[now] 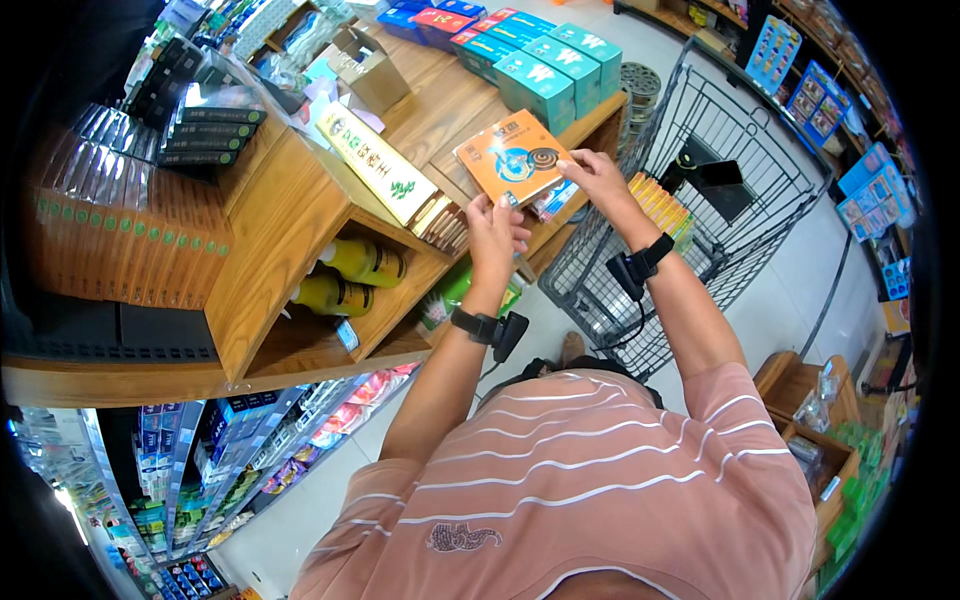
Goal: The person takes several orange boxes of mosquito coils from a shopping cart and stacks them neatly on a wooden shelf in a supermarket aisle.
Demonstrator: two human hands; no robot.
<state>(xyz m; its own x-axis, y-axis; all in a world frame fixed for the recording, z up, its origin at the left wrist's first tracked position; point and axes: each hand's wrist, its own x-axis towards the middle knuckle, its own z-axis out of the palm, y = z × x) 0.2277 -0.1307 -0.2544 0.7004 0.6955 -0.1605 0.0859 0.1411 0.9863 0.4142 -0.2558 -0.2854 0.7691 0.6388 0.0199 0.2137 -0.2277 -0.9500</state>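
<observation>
An orange box of mosquito coils (504, 154), with a dark spiral pictured on its top, is held above the wooden counter (431, 86). My left hand (496, 229) has its thumb on the box's near edge, with the other fingers apart and partly beneath. My right hand (592, 176) grips the box's right corner. Close to my left hand lie long yellow-green boxes (382, 172) on the counter. Beyond the held box stand teal boxes (536, 82). Blue and white packets (556, 199) show partly under the orange box.
A wire shopping cart (757, 247) stands to the right, with yellow-orange packs (660, 206) and a dark flat object (716, 176) in it. Orange boxes (127, 247) stand in a row at left. Yellow bottles (364, 262) lie in a cubby below the counter. An open carton (369, 75) sits farther back.
</observation>
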